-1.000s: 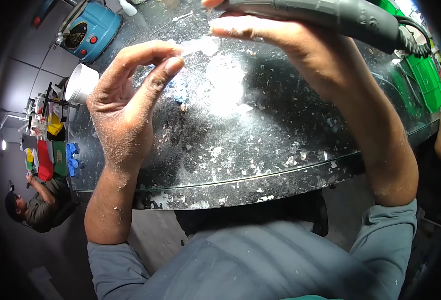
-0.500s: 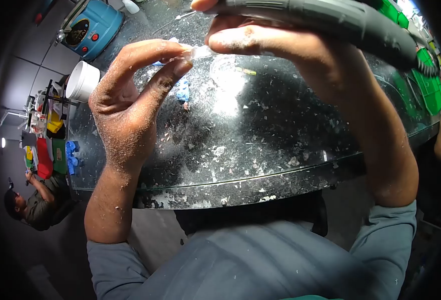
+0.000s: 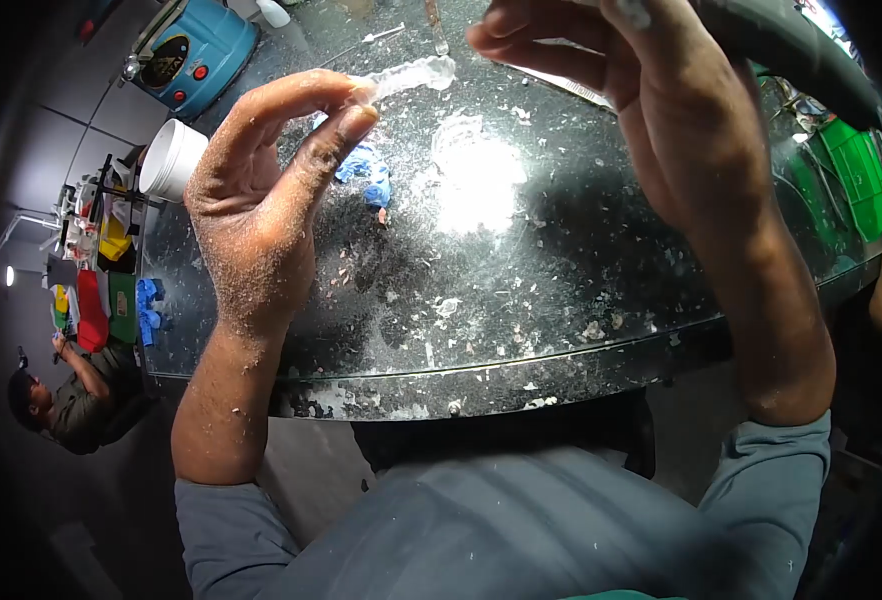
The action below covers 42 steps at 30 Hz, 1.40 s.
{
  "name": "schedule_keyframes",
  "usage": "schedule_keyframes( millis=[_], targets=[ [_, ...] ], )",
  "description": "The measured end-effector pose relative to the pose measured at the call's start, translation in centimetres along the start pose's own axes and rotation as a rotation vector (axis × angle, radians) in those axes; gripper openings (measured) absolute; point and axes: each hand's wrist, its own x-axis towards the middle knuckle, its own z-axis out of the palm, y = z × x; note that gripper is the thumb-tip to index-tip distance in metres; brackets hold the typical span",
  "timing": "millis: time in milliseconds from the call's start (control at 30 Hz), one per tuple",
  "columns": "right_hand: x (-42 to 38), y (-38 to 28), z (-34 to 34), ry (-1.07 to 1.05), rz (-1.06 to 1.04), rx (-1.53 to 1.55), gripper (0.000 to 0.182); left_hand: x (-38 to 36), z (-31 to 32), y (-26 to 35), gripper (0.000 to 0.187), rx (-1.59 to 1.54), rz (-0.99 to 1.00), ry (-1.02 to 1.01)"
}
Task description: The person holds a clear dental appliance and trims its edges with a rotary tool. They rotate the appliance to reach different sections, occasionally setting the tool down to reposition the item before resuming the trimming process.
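Clear-white piece [image 3: 416, 76], end pinched by left hand [image 3: 259, 212], rest jutting rightward.

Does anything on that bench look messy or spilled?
Yes: pale debris litters the dark bench, and the left hand, holding a clear piece, is dusty too. A crumpled blue scrap lies loose there, like litter.

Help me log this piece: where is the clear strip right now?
In the head view, the clear strip is near the top, just left of centre, its left end pinched in the left hand, higher in frame than the crumpled blue scrap.
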Motion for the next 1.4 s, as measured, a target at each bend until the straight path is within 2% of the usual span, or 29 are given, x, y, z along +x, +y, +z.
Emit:
schedule_keyframes(
  millis=[33, 133, 167, 267, 367, 467, 500, 567, 600, 667, 767, 800, 867, 900, 967, 1400],
  targets=[
    [-0.1, -1.2, 0.1, 0.019, 0.057, 0.078, 0.032, 0.0, -0.1, -0.1, 0.021, 0.002, 0.002, 0.002],
    [-0.9, -1.0, 1.4, 0.144, 0.070, -0.011, 0.015, 0.1, -0.2, -0.5, 0.021, -0.019, 0.026, 0.006],
    [-0.7, 0.3, 0.6, 0.048, -0.072, -0.030, 0.014, 0.0, -0.2, -0.5, 0.022, -0.028, 0.014, 0.017],
    [-0.1, 1.8, -0.1, -0.060, -0.235, 0.027, 0.011, 0.0, -0.1, -0.4, 0.022, -0.038, -0.001, 0.033],
    [-0.4, 1.0, 0.3, -0.041, -0.156, 0.089, 0.011, 0.0, -0.1, -0.5, 0.021, -0.012, 0.017, 0.040],
    [-0.2, -0.3, -0.1, -0.099, -0.195, 0.285, 0.011, 0.0, -0.2, -0.6, 0.021, 0.026, 0.051, 0.046],
    [-0.2, -1.1, -0.7, -0.163, -0.062, 0.191, 0.012, 0.0, -0.2, -0.6, 0.021, 0.039, 0.065, 0.048],
    [-0.1, -0.5, -0.9, -0.226, 0.072, 0.096, 0.012, 0.1, -0.3, -0.6, 0.021, 0.054, 0.083, 0.039],
    [-0.1, 1.1, -0.3, -0.168, -0.144, 0.058, 0.011, 0.2, -0.3, -0.6, 0.021, 0.068, 0.102, 0.030],
    [-0.2, 1.9, 0.0, -0.109, -0.359, 0.019, 0.011, 0.2, -0.4, -0.7, 0.021, 0.095, 0.130, 0.024],
    [-0.6, 0.7, 0.6, -0.078, -0.118, -0.009, 0.012, 0.3, -0.5, -0.7, 0.022, 0.148, 0.174, 0.011],
    [-0.9, -0.1, 1.3, -0.067, -0.208, -0.309, 0.012, 0.4, -0.5, -0.6, 0.022, 0.174, 0.191, 0.004],
    [-0.7, -1.3, 1.4, -0.054, -0.298, -0.611, 0.013, 0.4, -0.4, -0.6, 0.022, 0.181, 0.194, 0.000],
    [-0.6, -1.9, 1.0, -0.057, -0.092, -0.383, 0.013, 0.4, -0.4, -0.6, 0.022, 0.188, 0.199, -0.003],
    [-0.5, -2.0, 0.6, -0.059, 0.111, -0.153, 0.013, 0.3, -0.3, -0.4, 0.022, 0.190, 0.192, -0.002],
    [-0.4, -1.4, 1.1, -0.062, 0.038, -0.155, 0.011, 0.2, 0.1, 0.3, 0.021, 0.227, 0.132, 0.023]
  ],
)
